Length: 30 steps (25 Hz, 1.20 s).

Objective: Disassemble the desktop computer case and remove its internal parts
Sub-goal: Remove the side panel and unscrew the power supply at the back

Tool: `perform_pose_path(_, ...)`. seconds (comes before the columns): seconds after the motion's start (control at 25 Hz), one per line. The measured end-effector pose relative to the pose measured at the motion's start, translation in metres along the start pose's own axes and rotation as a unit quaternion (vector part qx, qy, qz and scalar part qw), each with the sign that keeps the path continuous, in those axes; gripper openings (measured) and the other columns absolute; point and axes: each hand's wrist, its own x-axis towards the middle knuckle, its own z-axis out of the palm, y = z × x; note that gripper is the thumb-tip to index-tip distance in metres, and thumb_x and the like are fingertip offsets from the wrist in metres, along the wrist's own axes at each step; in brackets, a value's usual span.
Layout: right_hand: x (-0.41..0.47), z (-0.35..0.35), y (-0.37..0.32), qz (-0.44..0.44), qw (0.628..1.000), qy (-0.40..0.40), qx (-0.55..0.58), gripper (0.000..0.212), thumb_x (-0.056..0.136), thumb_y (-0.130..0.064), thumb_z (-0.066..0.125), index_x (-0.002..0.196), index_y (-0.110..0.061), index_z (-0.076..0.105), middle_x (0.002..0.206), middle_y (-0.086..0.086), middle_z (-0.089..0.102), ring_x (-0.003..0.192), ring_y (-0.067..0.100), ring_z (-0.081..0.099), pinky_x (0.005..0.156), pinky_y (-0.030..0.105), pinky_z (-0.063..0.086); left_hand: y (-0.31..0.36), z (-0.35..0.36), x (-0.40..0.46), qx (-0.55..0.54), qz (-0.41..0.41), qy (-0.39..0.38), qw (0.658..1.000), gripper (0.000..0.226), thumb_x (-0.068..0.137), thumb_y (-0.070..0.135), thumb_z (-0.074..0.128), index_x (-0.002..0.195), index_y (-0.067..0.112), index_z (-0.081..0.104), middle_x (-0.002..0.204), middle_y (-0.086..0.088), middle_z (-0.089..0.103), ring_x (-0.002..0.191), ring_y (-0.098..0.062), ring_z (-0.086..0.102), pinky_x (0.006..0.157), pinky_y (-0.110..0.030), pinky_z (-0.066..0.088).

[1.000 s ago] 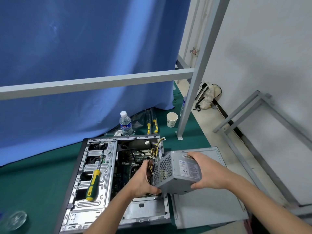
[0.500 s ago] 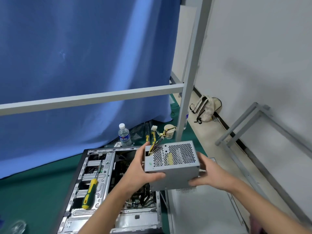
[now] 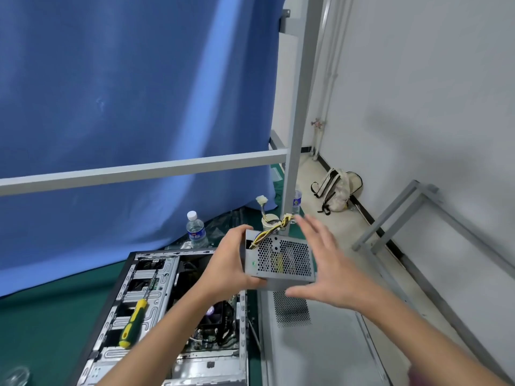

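Note:
The grey power supply [image 3: 281,259] with its perforated side facing me is lifted above the open computer case [image 3: 156,310]. My left hand [image 3: 227,267] grips its left end, thumb under the front corner. My right hand [image 3: 324,267] is spread beside its right side, fingers straight, thumb under the box's bottom corner; I cannot tell whether it touches. Yellow and black cables [image 3: 274,227] with a white connector [image 3: 261,201] stick up from the box's far end. Inside the case the motherboard and CPU cooler [image 3: 213,316] show below my left forearm.
A yellow-green screwdriver [image 3: 133,319] lies on the case's drive cage. The removed grey side panel [image 3: 315,346] lies right of the case. A water bottle [image 3: 196,231], a paper cup [image 3: 270,221], a grey frame post [image 3: 296,121] and a crossbar [image 3: 139,171] stand behind.
The power supply was lifted out of the case and turned so its perforated side faces me. My right hand has let go of its right end and now spreads open beside it.

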Motion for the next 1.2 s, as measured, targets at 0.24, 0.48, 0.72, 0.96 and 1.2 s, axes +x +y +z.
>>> perform_pose_path(0.24,0.034,0.012,-0.02,-0.042,0.987,-0.081,-0.135,0.122,0.059,-0.054,0.083,0.15,-0.025,0.008,0.157,-0.008,0.01,0.145,0.021,0.015,0.114,0.047,0.033,0.009,0.01,0.007,0.075,0.059,-0.029,0.995,0.106,0.045,0.045,0.093,0.133,0.032,0.037,0.123,0.017,0.045,0.116,-0.003,0.046,0.099,-0.026,0.043)
perform_pose_path(0.48,0.06,0.032,-0.019,-0.006,0.99,-0.104,-0.093,0.113,0.053,-0.064,0.077,0.142,-0.024,0.02,0.15,-0.01,0.021,0.138,0.02,0.032,0.103,0.041,0.045,-0.013,-0.005,0.031,0.103,0.081,-0.078,0.988,0.111,0.047,0.043,0.093,0.139,0.03,0.033,0.13,0.015,0.041,0.12,-0.002,0.038,0.1,-0.015,0.032)
perform_pose_path(0.72,0.088,0.042,0.0,0.02,0.981,-0.127,-0.148,0.1,0.048,-0.075,0.066,0.13,-0.03,0.031,0.112,-0.014,0.041,0.097,0.014,0.053,0.079,0.037,0.053,-0.066,-0.014,0.048,0.034,0.014,-0.133,0.99,0.105,0.064,0.041,0.089,0.148,0.036,0.026,0.145,0.023,0.037,0.132,0.011,0.034,0.11,-0.017,0.032)
perform_pose_path(0.96,0.101,0.047,0.057,0.061,0.949,-0.22,-0.216,0.103,0.055,-0.056,0.075,0.141,-0.022,0.029,0.127,-0.005,0.043,0.11,0.021,0.05,0.091,0.038,0.049,-0.12,0.012,0.049,0.172,-0.091,-0.223,0.955,0.11,0.073,0.035,0.085,0.156,0.019,0.013,0.159,0.001,0.017,0.144,-0.017,0.023,0.116,-0.028,0.027)
perform_pose_path(1.2,0.124,0.088,0.109,0.073,0.912,-0.316,-0.249,0.104,0.063,-0.045,0.08,0.146,-0.023,0.02,0.14,-0.001,0.037,0.118,0.027,0.045,0.093,0.044,0.049,-0.142,0.053,0.083,0.353,-0.132,-0.314,0.871,0.136,0.069,0.041,0.086,0.153,0.008,-0.015,0.162,-0.008,-0.017,0.149,-0.024,-0.016,0.123,-0.037,0.0)
